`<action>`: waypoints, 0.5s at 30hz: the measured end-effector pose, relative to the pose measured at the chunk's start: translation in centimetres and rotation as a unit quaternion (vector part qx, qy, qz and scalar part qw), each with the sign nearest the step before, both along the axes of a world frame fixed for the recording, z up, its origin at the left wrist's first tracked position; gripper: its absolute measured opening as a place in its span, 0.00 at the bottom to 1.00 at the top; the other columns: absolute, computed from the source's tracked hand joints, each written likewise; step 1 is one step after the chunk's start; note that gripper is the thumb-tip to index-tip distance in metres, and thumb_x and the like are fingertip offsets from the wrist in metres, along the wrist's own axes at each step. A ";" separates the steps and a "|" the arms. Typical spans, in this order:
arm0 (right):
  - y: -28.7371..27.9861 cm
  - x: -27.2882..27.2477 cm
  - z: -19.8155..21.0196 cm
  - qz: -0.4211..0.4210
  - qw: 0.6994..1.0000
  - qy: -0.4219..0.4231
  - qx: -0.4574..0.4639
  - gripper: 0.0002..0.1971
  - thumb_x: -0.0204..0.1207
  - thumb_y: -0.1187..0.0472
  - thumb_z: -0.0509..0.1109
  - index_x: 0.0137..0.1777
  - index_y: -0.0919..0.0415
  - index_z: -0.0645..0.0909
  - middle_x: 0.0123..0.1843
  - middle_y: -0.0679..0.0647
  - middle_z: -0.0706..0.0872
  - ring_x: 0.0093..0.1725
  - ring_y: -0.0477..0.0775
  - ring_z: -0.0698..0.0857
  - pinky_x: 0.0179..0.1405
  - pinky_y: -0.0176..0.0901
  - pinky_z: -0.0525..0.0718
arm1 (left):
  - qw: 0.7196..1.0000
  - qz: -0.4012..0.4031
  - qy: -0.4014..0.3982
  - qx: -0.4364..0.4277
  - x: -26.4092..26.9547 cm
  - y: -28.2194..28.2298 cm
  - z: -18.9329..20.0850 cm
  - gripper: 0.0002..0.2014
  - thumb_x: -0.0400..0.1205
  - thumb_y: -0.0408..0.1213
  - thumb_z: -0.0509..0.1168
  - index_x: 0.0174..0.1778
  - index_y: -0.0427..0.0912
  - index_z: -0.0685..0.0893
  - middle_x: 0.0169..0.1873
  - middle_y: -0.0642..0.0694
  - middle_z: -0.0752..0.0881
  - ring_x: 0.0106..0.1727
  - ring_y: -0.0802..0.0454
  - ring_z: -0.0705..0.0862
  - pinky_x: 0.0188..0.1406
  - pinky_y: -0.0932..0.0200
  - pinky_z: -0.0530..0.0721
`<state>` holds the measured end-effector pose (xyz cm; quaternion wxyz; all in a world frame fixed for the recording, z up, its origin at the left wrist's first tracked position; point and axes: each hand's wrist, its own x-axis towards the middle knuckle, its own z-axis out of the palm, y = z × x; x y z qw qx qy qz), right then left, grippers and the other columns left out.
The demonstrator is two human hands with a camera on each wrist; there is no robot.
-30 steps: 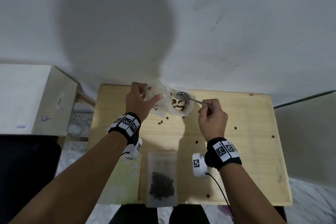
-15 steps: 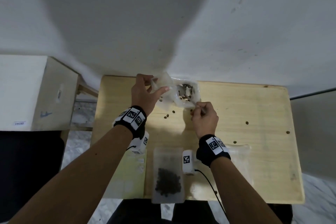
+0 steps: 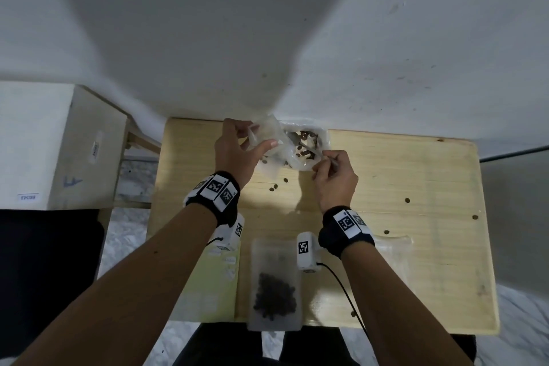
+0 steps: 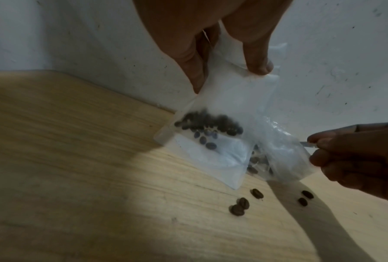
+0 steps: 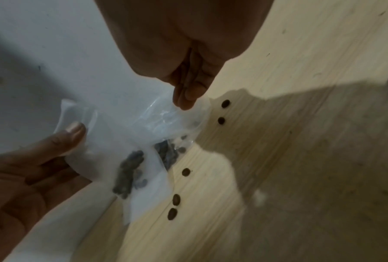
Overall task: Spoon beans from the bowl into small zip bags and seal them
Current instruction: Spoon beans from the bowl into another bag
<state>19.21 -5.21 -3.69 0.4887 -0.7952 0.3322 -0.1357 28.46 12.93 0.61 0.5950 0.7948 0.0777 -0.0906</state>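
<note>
My left hand [image 3: 255, 140] pinches the top of a small frosted zip bag [image 4: 224, 99] and holds it upright at the back of the wooden table [image 3: 416, 187]. A few coffee beans [image 4: 208, 124] lie in its bottom. Just right of it stands the clear bowl [image 3: 325, 140] with beans inside. My right hand [image 3: 322, 159] grips the handle of the metal spoon [image 4: 308, 145] at the bowl's near rim. The spoon's head reaches down among the beans in the bowl. In the right wrist view, my right fingertips [image 5: 186, 95] sit over the clear plastic.
A filled zip bag [image 3: 274, 282] lies at the front edge, empty bags [image 3: 392, 249] to its right, and a pale green sheet [image 3: 219, 282] to its left. Loose beans [image 4: 240, 206] dot the tabletop. A white box [image 3: 44, 142] stands left of the table; the wall is directly behind.
The spoon, held above the bowl a second ago, has gone down into it, and my right hand has moved closer to the rim. My left hand still holds the bag beside the bowl.
</note>
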 end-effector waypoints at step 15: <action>-0.5 -0.9 -0.2 0.063 0.996 0.067 0.018 0.10 0.83 0.68 0.66 0.51 0.56 0.89 0.37 0.51 0.91 0.35 0.55 0.89 0.38 0.44 0.87 | 1.000 0.020 0.001 0.003 0.3 0.3 -0.3 0.28 0.69 0.39 0.88 0.59 0.44 0.79 0.53 0.59 0.85 0.57 0.66 0.85 0.49 0.75 0.85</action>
